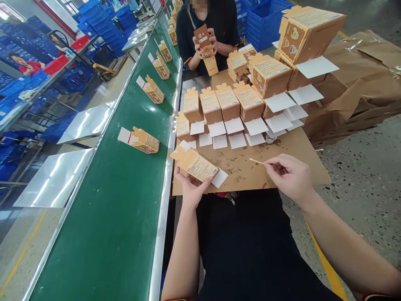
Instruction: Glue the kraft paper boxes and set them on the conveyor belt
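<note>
Left hand (191, 190) held a printed carton (200, 166) just below the center of the frame, thumb on its near edge, other fingers curled around its lower left side; grip closed to the carton's width. Carton lay tilted, text side up, tabs toward the upper left, a white flap (220, 178) out at its lower right end. Right hand (291, 173), right of center, pinched a thin swab (257, 161) narrowly between thumb and fingers, white tip pointing left, well apart from the carton.

Beneath both was a brown cardboard sheet (297, 161) with dark smudges (239, 161). Just above the held carton, more cartons (228, 102) stood in a stacked row, white flaps out toward the wearer, with taller stacks (308, 35) toward the upper right. A small clear object (270, 138) sat by the flaps, too blurred to identify.

At left ran a green belt (103, 221) with a metal rail (163, 205); one carton (145, 141) lay on it nearest, others farther up. At top center, a co-worker (227, 25) held another carton (208, 54) in both hands. Blue crates (263, 25) stood behind.
</note>
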Demonstrator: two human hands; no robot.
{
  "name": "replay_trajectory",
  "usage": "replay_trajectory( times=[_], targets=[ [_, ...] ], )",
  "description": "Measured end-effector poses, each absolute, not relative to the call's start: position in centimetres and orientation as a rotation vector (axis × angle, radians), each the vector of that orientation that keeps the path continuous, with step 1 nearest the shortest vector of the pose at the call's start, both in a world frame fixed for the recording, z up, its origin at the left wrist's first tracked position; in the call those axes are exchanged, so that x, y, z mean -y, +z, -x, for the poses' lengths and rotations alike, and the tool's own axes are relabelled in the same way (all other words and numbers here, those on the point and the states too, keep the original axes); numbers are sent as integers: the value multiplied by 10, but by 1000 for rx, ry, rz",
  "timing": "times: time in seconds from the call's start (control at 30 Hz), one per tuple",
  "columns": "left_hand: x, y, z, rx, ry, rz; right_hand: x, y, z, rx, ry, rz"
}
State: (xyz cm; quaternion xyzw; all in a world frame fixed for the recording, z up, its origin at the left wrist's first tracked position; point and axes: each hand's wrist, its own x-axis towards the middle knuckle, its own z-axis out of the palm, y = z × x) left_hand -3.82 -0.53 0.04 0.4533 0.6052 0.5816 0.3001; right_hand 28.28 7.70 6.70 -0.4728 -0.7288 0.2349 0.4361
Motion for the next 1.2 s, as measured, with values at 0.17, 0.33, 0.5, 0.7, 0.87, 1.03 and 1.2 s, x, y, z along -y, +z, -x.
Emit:
replay_trajectory(
  times=[0.17, 0.33, 0.5, 0.7, 0.87, 1.03, 1.2],
  targets=[
    [8, 13, 62, -1592, 1536, -1142, -64, 57, -258, 1799, 664, 1098],
    [-6, 5, 63, -1646, 1556, -1025, -53, 26, -206, 1874, 770, 974],
    [-6, -1, 52, -1697, 1587, -1054, -58, -4, -168, 2009, 785, 932],
    [-3, 1, 49, -1701, 1555, -1071, -62, -11, -161, 2106, 779, 905],
    [-3, -7, 36, -1860, 1554, -1241, -45, -4, -170, 2093, 881, 805],
    [0, -9, 27, -2057, 1493, -1363, -32, 10, -205, 1938, 905, 944],
    [3, -5, 22, -2153, 1440, -1349, -28, 25, -231, 1840, 821, 1023]
  ],
)
